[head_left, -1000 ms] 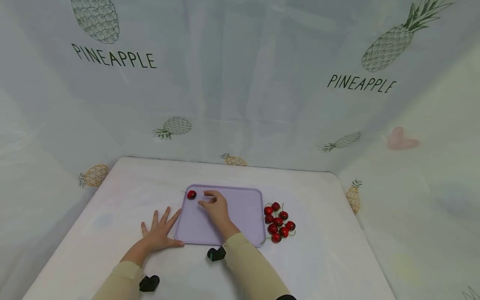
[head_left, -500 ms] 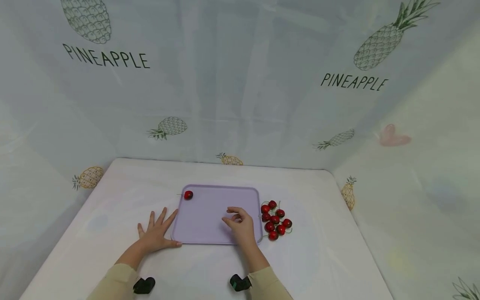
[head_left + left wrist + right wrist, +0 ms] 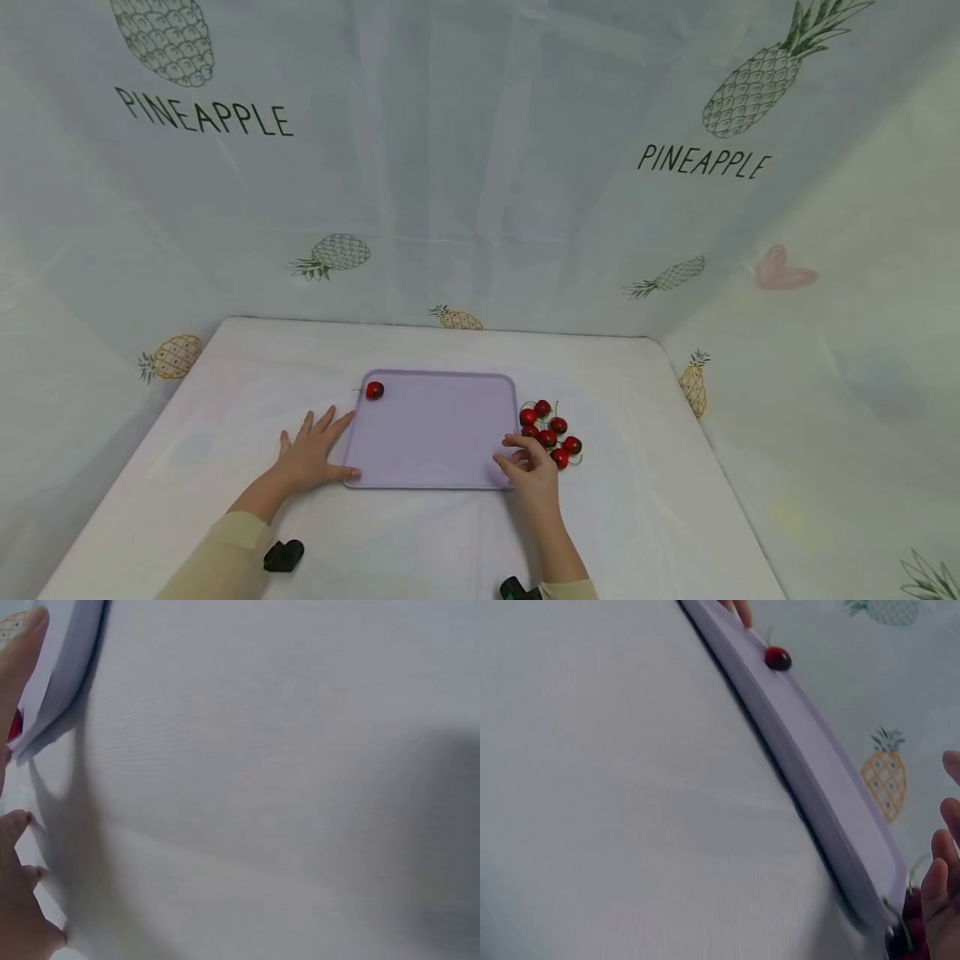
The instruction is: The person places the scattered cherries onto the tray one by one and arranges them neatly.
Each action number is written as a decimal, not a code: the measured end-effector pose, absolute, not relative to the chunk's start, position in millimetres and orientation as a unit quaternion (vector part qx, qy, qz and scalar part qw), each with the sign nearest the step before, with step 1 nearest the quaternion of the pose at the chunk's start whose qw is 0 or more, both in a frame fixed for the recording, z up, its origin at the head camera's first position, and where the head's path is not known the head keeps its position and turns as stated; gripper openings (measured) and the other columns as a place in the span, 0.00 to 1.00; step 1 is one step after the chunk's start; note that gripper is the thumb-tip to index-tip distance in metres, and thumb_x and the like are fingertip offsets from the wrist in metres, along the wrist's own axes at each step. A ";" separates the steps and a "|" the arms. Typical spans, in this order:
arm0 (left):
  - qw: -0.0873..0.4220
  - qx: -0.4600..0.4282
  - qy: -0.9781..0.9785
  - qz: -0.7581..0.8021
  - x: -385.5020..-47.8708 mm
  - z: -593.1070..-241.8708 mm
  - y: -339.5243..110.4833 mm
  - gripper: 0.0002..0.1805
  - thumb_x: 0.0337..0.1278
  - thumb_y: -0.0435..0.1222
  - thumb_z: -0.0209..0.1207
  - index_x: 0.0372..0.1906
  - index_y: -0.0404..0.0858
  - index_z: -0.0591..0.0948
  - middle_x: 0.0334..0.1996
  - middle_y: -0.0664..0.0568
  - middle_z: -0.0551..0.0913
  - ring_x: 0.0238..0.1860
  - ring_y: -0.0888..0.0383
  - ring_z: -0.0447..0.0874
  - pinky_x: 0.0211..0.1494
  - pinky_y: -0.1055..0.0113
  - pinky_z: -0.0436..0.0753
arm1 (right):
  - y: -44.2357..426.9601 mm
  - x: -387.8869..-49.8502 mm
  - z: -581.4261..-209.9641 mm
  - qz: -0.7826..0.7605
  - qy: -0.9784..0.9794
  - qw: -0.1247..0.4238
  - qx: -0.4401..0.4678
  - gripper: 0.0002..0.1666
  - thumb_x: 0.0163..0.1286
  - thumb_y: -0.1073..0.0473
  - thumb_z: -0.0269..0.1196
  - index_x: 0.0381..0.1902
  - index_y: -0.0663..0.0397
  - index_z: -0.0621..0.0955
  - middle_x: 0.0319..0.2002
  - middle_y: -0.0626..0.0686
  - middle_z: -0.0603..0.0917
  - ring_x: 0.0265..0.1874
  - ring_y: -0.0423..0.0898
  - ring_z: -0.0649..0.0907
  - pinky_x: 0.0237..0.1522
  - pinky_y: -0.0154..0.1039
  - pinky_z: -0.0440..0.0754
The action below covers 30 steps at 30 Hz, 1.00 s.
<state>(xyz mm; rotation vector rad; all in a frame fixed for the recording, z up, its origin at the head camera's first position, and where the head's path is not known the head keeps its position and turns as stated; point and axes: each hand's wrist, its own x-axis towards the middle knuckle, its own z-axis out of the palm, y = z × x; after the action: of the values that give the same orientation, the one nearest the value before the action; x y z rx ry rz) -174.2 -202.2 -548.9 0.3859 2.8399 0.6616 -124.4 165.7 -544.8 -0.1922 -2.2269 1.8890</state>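
Observation:
A lilac tray (image 3: 431,429) lies on the white table, with one red cherry (image 3: 375,390) at its back left corner, also visible in the right wrist view (image 3: 778,658). My left hand (image 3: 306,462), fingers spread, rests at the tray's left edge; its thumb is by the front left corner. Over the front right corner is my right hand (image 3: 536,483), fingers loosely bent and thumb apart, with nothing visible between them. Several stemmed cherries (image 3: 558,425) lie beside the tray's right side, some hidden behind that hand. In the right wrist view its fingers (image 3: 949,859) are beside dark cherries.
The white table (image 3: 660,508) extends around the tray. Behind and beside it hangs a pale cloth (image 3: 480,167) printed with pineapples. Black devices are at both wrists, one by the left sleeve (image 3: 283,556) and one by the right (image 3: 517,588).
My right hand has moved right and toward the front, from near the lone cherry across the tray to the cherry cluster. My left hand has stayed at the tray's left edge.

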 end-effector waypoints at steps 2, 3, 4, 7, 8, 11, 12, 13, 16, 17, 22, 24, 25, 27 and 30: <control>0.103 0.132 0.960 0.224 -177.8 -548.6 -201.2 0.62 0.34 0.63 0.72 0.74 0.37 0.59 0.72 0.27 0.51 0.68 0.20 0.38 0.54 0.18 0.37 | 173.5 -116.8 -537.3 0.644 -0.753 0.115 -0.072 0.20 0.54 0.70 0.73 0.46 0.66 0.83 0.42 0.65 0.84 0.30 0.45 0.78 0.27 0.27 0.75; 0.106 0.133 0.960 0.222 -178.9 -548.5 -200.9 0.63 0.33 0.64 0.72 0.74 0.37 0.58 0.72 0.27 0.50 0.69 0.20 0.38 0.54 0.18 0.36 | 177.0 -113.3 -533.3 0.643 -0.753 0.117 -0.076 0.19 0.55 0.71 0.72 0.47 0.67 0.83 0.42 0.66 0.84 0.30 0.45 0.78 0.26 0.26 0.76; 0.110 0.134 0.960 0.221 -179.7 -548.3 -200.8 0.64 0.32 0.64 0.71 0.75 0.37 0.57 0.72 0.27 0.49 0.69 0.21 0.37 0.55 0.18 0.35 | 180.0 -109.8 -528.5 0.639 -0.755 0.117 -0.083 0.20 0.55 0.72 0.72 0.47 0.67 0.83 0.42 0.67 0.83 0.29 0.46 0.78 0.26 0.26 0.76; 0.117 0.141 0.956 0.227 -180.9 -548.7 -202.5 0.67 0.30 0.66 0.71 0.75 0.38 0.55 0.73 0.28 0.47 0.69 0.21 0.34 0.54 0.18 0.32 | 189.9 -104.1 -521.5 0.615 -0.773 0.120 -0.099 0.19 0.56 0.72 0.71 0.47 0.68 0.82 0.40 0.69 0.82 0.29 0.45 0.77 0.25 0.26 0.75; 0.118 0.144 0.956 0.227 -181.4 -550.3 -203.8 0.68 0.29 0.68 0.70 0.76 0.40 0.54 0.73 0.28 0.47 0.69 0.21 0.33 0.54 0.19 0.30 | 194.0 -104.1 -523.3 0.609 -0.777 0.122 -0.106 0.19 0.57 0.72 0.71 0.47 0.68 0.82 0.40 0.68 0.82 0.29 0.45 0.77 0.25 0.27 0.74; 0.118 0.157 0.953 0.233 -184.8 -556.8 -208.0 0.69 0.28 0.69 0.69 0.76 0.42 0.52 0.74 0.29 0.45 0.70 0.22 0.31 0.54 0.20 0.27 | 207.6 -106.4 -536.9 0.592 -0.785 0.140 -0.120 0.19 0.56 0.71 0.72 0.47 0.66 0.83 0.39 0.66 0.83 0.29 0.43 0.77 0.26 0.27 0.74; 0.119 0.161 0.953 0.228 -186.5 -560.2 -209.7 0.70 0.27 0.71 0.68 0.77 0.44 0.51 0.74 0.30 0.44 0.70 0.22 0.31 0.54 0.20 0.26 | 211.9 -107.2 -542.6 0.588 -0.786 0.147 -0.121 0.19 0.55 0.71 0.72 0.46 0.65 0.84 0.39 0.65 0.83 0.29 0.42 0.77 0.26 0.28 0.74; 0.120 0.164 0.953 0.224 -187.9 -563.5 -211.1 0.71 0.27 0.72 0.68 0.77 0.45 0.49 0.74 0.31 0.44 0.70 0.23 0.31 0.54 0.20 0.25 | 216.1 -108.1 -548.5 0.582 -0.789 0.152 -0.124 0.19 0.55 0.71 0.73 0.46 0.63 0.84 0.40 0.63 0.83 0.29 0.42 0.78 0.27 0.28 0.75; 0.121 0.168 0.955 0.213 -192.0 -571.9 -214.9 0.72 0.26 0.73 0.67 0.78 0.50 0.45 0.75 0.32 0.42 0.71 0.24 0.31 0.54 0.21 0.24 | 225.3 -108.9 -562.3 0.563 -0.800 0.162 -0.127 0.19 0.54 0.69 0.74 0.45 0.58 0.85 0.39 0.58 0.84 0.31 0.41 0.78 0.30 0.28 0.76; 0.120 0.169 0.955 0.212 -192.7 -574.0 -216.1 0.72 0.25 0.73 0.66 0.78 0.52 0.43 0.75 0.33 0.42 0.71 0.24 0.31 0.54 0.21 0.23 | 226.8 -108.7 -564.9 0.554 -0.807 0.162 -0.127 0.19 0.53 0.68 0.75 0.45 0.57 0.85 0.38 0.56 0.83 0.32 0.41 0.78 0.31 0.29 0.76; 0.121 0.172 0.955 0.207 -193.7 -579.6 -219.6 0.73 0.26 0.73 0.66 0.78 0.55 0.40 0.75 0.33 0.41 0.71 0.25 0.29 0.54 0.22 0.21 | 229.6 -107.0 -573.7 0.526 -0.828 0.145 -0.128 0.18 0.54 0.66 0.75 0.44 0.55 0.85 0.39 0.51 0.81 0.36 0.45 0.78 0.35 0.32 0.77; 0.123 0.172 0.956 0.202 -193.9 -580.5 -219.8 0.72 0.26 0.74 0.65 0.78 0.55 0.39 0.75 0.34 0.40 0.71 0.26 0.29 0.54 0.22 0.22 | 229.2 -106.9 -575.9 0.522 -0.832 0.136 -0.128 0.18 0.55 0.66 0.74 0.45 0.55 0.85 0.38 0.51 0.81 0.36 0.46 0.78 0.36 0.32 0.77; 0.123 0.173 0.956 0.204 -193.9 -580.6 -219.8 0.72 0.27 0.73 0.66 0.78 0.55 0.40 0.75 0.34 0.40 0.71 0.25 0.29 0.54 0.22 0.22 | 228.8 -106.8 -576.5 0.521 -0.833 0.133 -0.127 0.18 0.55 0.66 0.74 0.45 0.55 0.85 0.38 0.51 0.81 0.37 0.46 0.78 0.37 0.33 0.77; 0.124 0.173 0.955 0.206 -193.8 -580.1 -219.3 0.72 0.27 0.73 0.66 0.78 0.54 0.41 0.75 0.34 0.40 0.71 0.26 0.29 0.54 0.22 0.22 | 228.1 -107.2 -576.9 0.521 -0.834 0.126 -0.129 0.18 0.55 0.66 0.74 0.45 0.55 0.85 0.38 0.51 0.81 0.37 0.47 0.78 0.37 0.33 0.77; 0.130 0.172 0.954 0.211 -192.8 -576.6 -218.2 0.72 0.28 0.72 0.66 0.78 0.51 0.42 0.75 0.34 0.40 0.71 0.26 0.28 0.55 0.22 0.22 | 226.7 -107.3 -576.4 0.515 -0.839 0.110 -0.140 0.19 0.56 0.66 0.73 0.46 0.53 0.85 0.37 0.50 0.80 0.37 0.47 0.77 0.37 0.33 0.77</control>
<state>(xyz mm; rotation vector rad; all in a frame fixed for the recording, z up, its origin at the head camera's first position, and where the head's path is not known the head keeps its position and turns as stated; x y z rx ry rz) -192.8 -218.2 -576.6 0.4994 2.7713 0.6121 -107.3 226.7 -576.4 -0.4106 -2.4660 1.5127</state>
